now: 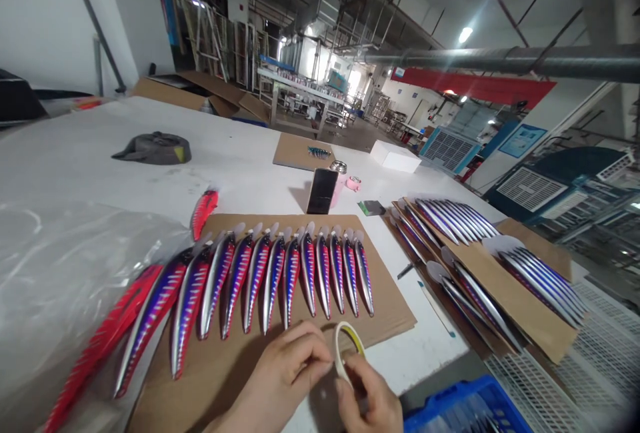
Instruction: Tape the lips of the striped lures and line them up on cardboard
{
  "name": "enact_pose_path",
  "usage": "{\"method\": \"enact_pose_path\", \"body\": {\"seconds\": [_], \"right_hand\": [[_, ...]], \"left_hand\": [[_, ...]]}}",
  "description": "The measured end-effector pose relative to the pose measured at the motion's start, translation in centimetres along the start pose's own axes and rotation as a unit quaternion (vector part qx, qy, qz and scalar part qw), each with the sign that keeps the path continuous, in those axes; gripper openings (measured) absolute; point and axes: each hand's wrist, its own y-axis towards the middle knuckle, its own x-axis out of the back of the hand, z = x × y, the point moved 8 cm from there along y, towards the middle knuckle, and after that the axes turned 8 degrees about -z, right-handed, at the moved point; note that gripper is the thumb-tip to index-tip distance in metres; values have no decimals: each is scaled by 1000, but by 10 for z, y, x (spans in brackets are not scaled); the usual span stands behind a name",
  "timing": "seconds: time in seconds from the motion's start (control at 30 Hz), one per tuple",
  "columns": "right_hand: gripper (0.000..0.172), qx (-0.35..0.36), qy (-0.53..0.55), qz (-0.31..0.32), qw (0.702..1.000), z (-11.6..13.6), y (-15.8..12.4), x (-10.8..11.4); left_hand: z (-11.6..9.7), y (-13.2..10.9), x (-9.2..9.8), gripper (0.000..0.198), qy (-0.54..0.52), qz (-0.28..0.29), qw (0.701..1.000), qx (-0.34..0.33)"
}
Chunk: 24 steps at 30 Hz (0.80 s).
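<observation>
The white surface (250, 183) extends beyond and to both sides of the hands. A brown cardboard sheet (386, 301) lies before and partly beneath them. A clear plastic bag (75, 273) lies well to the left of the hands. A row of striped lures (274, 280), clear lips pointing away, stands just beyond the fingers.

Right hand (373, 396): closed on the tape roll, thumb opposed to fingers. Left hand (290, 373): thumb and fingertip pinched together just left of the roll; whether tape lies between them cannot be determined.

Tape roll (338, 346): located between the hands, tilted on edge. Assessed as light, with a fairly stiff ring; the tape itself likely thin, tacky and easily torn. Recommended hold: across the ring's side faces, clear of the adhesive.
</observation>
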Motion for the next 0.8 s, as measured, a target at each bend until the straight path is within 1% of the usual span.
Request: {"method": "enact_pose_path", "body": {"seconds": [0.07,0.13,0.17,0.23,0.3,0.37,0.43,0.5,0.57,0.63,0.67,0.73,0.8], "right_hand": [[18,27,5,-1,1000,1,11,0],[16,51,11,15,999,4,20,-1],[16,61,12,28,998,6,24,-3],[16,75,3,52,996,10,29,-5],[16,87,-18,72,993,14,31,-7],[16,102,-35,89,990,17,30,-10],[17,116,-46,90,988,20,28,-13],[19,124,-62,101,985,22,26,-17],[20,129,-86,126,980,23,25,-22],[18,133,-111,153,973,25,26,-27],[18,136,-119,156,971,26,28,-27],[19,143,-130,146,970,30,32,-28],[20,157,-131,112,973,36,35,-27]], "left_hand": [[-1,0,-1,18,-17,8,1000,7],[0,1,1,17,-26,3,999,24],[3,1,4,17,-27,-10,999,39],[11,2,13,25,-18,-51,996,71],[14,1,19,31,5,-80,994,74],[9,1,19,22,45,-74,996,28],[-1,0,13,14,101,-45,993,-34],[-9,-2,5,11,168,-10,982,-81],[-13,-3,-2,11,231,23,967,-105],[-14,-3,-7,14,277,45,952,-121],[-14,-3,-8,16,292,52,946,-129],[-11,-4,-8,18,311,53,938,-145],[-6,-5,-7,18,315,34,935,-157]]}}
